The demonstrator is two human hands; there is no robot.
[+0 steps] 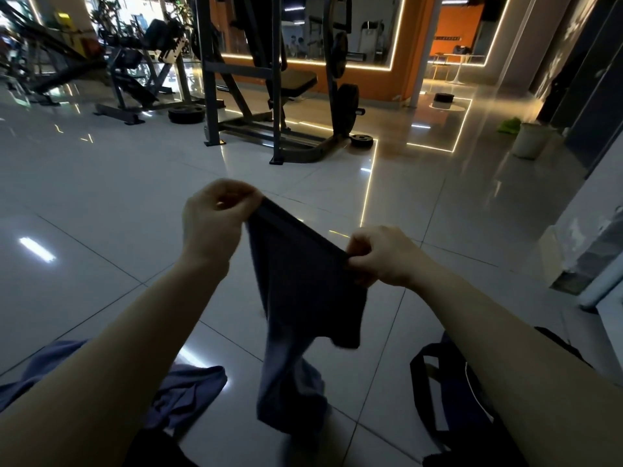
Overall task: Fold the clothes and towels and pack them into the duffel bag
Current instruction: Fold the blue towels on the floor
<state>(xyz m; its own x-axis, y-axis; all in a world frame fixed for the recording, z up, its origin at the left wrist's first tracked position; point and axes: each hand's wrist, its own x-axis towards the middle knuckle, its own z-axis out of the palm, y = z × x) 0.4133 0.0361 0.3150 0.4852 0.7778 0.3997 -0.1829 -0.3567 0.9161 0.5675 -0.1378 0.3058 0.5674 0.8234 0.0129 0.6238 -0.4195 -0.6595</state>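
**Holding a garment up by its band before folding**

At centre frame the left hand (215,224) and the right hand (381,257) each pinch one end of the dark band along the top edge of a dark garment (303,298), probably shorts. The band is stretched between them, sloping down toward the right. The cloth hangs free above the tiled floor (101,183), its lower end blurred at lower centre. The duffel bag (448,399) lies at lower right, partly behind the right forearm; a bluish cloth (188,389) lies crumpled at lower left. To fold well, I would judge that the hands should level the band, let the cloth hang straight, then bring the two pinched ends together so the halves match. Gym machines (269,79) fill the upper frame.
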